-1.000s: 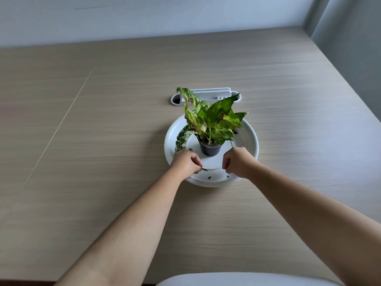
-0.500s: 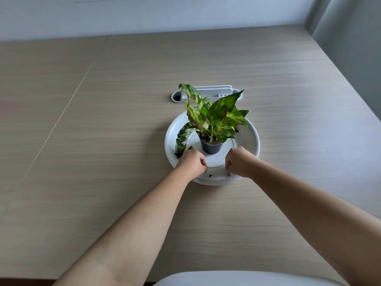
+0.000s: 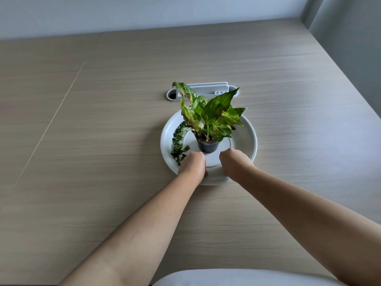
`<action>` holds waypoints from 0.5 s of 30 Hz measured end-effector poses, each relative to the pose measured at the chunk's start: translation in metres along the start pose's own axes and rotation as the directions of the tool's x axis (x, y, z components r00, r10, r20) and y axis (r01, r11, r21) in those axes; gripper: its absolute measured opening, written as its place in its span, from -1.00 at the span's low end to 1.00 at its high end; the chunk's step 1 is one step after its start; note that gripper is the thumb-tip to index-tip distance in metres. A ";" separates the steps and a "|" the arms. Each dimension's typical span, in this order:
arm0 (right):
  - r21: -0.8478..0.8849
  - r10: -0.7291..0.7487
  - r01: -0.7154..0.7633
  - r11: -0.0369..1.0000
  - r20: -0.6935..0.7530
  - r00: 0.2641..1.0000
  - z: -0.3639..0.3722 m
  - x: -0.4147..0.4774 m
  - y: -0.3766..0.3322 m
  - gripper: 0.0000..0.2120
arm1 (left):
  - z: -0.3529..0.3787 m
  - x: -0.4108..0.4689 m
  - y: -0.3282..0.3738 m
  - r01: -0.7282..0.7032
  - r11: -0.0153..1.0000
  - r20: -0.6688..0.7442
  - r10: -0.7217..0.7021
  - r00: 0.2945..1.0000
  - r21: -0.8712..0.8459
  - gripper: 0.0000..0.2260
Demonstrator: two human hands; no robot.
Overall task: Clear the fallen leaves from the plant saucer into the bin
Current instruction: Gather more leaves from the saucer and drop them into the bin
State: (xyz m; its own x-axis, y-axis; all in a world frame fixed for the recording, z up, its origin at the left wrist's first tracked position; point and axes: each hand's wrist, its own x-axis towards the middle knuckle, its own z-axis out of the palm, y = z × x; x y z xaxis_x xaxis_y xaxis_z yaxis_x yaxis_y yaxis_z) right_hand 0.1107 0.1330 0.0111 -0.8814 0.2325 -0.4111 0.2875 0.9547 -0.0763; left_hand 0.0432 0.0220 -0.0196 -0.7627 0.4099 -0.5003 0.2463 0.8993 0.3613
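Note:
A white round saucer (image 3: 250, 141) sits mid-table with a small black pot (image 3: 208, 146) and its green variegated plant (image 3: 214, 114) in the middle. Fallen leaves (image 3: 178, 139) lie in a curved row along the saucer's left inner side. My left hand (image 3: 192, 164) is a closed fist on the saucer's near-left part, right beside the lowest leaves. My right hand (image 3: 234, 162) is curled shut over the near-right part, just in front of the pot. Whatever lies under or inside either fist is hidden. No bin is in view.
A white cable-port insert (image 3: 206, 88) is set into the wooden table (image 3: 103, 141) just behind the plant. The table's right edge runs along a grey wall. A pale rounded surface (image 3: 247, 277) shows at the bottom edge.
Both fists have slid a little farther into the saucer toward the pot. The small dark bits seen earlier near the saucer's front are now covered.

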 end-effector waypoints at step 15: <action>0.377 0.122 -0.096 0.921 -0.045 0.992 -0.011 0.018 0.038 -0.89 | -0.018 -0.006 -0.018 -0.134 0.984 -0.160 0.114 0.980 -0.121 -0.90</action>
State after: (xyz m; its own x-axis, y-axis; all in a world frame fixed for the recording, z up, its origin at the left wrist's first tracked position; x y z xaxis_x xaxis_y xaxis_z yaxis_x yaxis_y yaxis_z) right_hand 0.1022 0.1758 0.0108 -0.8557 0.3551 -0.3765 0.4909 0.7873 -0.3730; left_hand 0.0327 0.0006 -0.0085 -0.8155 0.4803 -0.3231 0.2726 0.8110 0.5176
